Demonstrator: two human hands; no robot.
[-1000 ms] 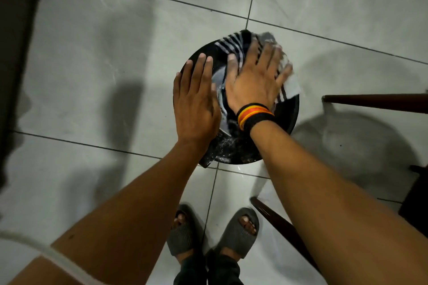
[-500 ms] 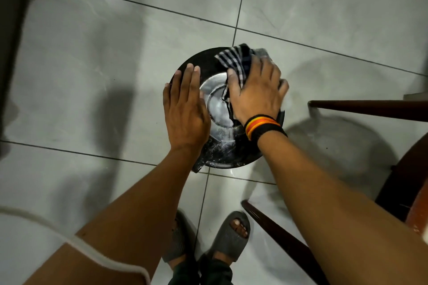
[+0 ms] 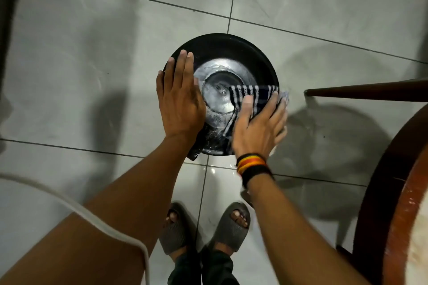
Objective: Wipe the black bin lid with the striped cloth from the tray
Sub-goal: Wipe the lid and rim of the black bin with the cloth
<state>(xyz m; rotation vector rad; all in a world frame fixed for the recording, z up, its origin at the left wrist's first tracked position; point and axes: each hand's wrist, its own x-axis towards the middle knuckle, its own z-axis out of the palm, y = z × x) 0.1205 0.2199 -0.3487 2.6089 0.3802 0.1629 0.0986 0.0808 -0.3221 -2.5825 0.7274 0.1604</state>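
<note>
A round black bin lid [image 3: 229, 47] with a shiny wet centre sits on a bin on the tiled floor. My left hand [image 3: 179, 97] lies flat on the lid's left side, fingers together, holding nothing. My right hand [image 3: 259, 126] presses the striped black-and-white cloth [image 3: 252, 93] onto the lid's right and near edge. Part of the cloth sticks out past the fingers toward the lid's centre; the rest is hidden under the palm.
A dark wooden chair leg [image 3: 366, 89] juts in from the right, close to the bin. A round wooden table edge [image 3: 382, 192] curves along the right side. My feet in grey slippers [image 3: 229, 227] stand just below the bin. A white cable [image 3: 97, 220] crosses my left arm.
My right hand has dragged the cloth from the lid's far top down to its right and near side, uncovering the far rim. The left hand has stayed flat on the lid's left side.
</note>
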